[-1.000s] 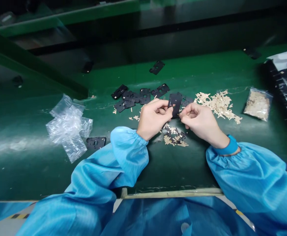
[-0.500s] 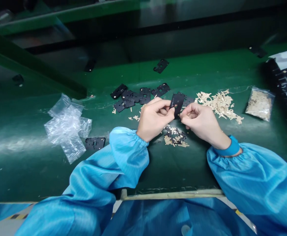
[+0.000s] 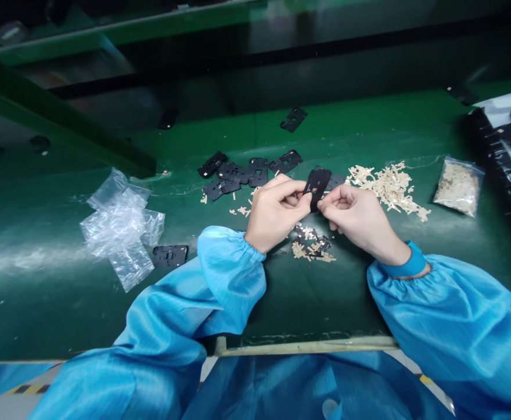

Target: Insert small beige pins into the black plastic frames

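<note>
A small flat black plate [image 3: 317, 182] with cut-outs is held up between both hands over the green belt [image 3: 282, 291]. My left hand [image 3: 275, 213] pinches its lower left edge with thumb and fingers. My right hand [image 3: 356, 216] is closed in a pinch against the plate's lower right edge. Under the hands lies a small heap of beige and black scraps [image 3: 311, 244]. Several more black plates [image 3: 247, 171] lie in a loose cluster just beyond my left hand.
Crumpled clear plastic bags [image 3: 122, 224] lie at left with one black plate [image 3: 170, 255] beside them. A spread of beige strips [image 3: 387, 184] and a filled small bag [image 3: 458, 185] lie at right. A dark tray [image 3: 507, 151] stands at far right. A lone black plate [image 3: 293, 119] lies farther back.
The held black plate has tilted and turned slightly between my fingers. The lone plate at the back has drifted to the right. Both hands stay in about the same place.
</note>
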A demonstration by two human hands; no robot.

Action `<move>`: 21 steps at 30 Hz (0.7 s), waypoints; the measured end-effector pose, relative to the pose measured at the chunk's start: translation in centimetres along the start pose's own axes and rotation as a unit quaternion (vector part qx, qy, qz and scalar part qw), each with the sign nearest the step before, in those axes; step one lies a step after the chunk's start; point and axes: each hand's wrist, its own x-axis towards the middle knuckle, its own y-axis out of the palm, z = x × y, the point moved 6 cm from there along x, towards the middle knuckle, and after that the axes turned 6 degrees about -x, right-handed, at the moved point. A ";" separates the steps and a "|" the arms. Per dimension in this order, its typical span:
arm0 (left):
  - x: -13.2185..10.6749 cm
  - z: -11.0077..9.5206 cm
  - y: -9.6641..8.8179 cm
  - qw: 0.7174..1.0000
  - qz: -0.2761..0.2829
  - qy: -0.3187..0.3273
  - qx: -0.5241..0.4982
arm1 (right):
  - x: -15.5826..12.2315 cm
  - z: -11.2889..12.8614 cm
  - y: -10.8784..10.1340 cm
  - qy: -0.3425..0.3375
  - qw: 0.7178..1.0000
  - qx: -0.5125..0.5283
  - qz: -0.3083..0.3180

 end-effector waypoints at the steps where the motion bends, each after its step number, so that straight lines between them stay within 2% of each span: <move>1: 0.0 0.1 0.0 1.000 -0.001 -0.003 -0.008 | 0.0 0.0 0.0 0.001 1.000 -0.001 0.001; 6: 0.0 1.0 0.3 0.993 0.008 -0.071 -0.093 | -0.1 0.1 -0.1 0.006 1.000 -0.002 0.010; 13: 0.1 1.6 0.4 0.973 0.010 -0.158 -0.166 | -0.2 0.0 -0.2 0.067 0.997 0.044 0.008; 21: 0.2 1.8 -0.2 0.950 -0.025 -0.209 -0.232 | -0.2 0.4 -0.6 0.011 0.992 0.119 0.045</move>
